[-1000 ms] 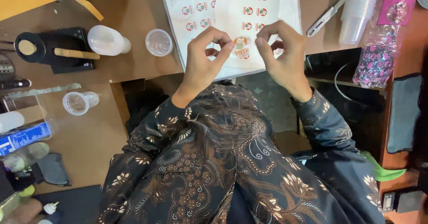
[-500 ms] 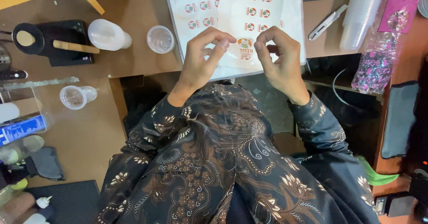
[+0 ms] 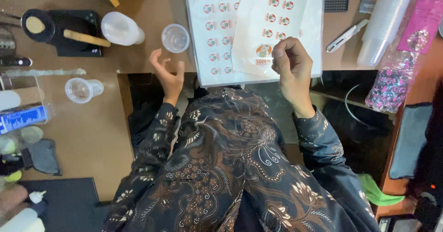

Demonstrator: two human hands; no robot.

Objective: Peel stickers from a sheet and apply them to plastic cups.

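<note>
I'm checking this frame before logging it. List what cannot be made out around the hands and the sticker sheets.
- Head view: whether the right hand pinches a peeled sticker; its curled fingers hide the tips.
- Head view: the upper part of the sticker sheets, cut off by the top edge.
- Head view: the round sticker design, too small.
- Head view: the left hand is open; nothing shows in it.

Around the black scale point(image 3: 76, 31): a tamper point(image 3: 34, 25) lies on its left part, a wooden stick point(image 3: 86, 38) across it. 1 frosted cup point(image 3: 121, 28) lies tipped just right of it, a clear cup point(image 3: 175, 38) farther right, another clear cup point(image 3: 83, 90) below it. A box cutter point(image 3: 347, 36) lies far right.
</note>
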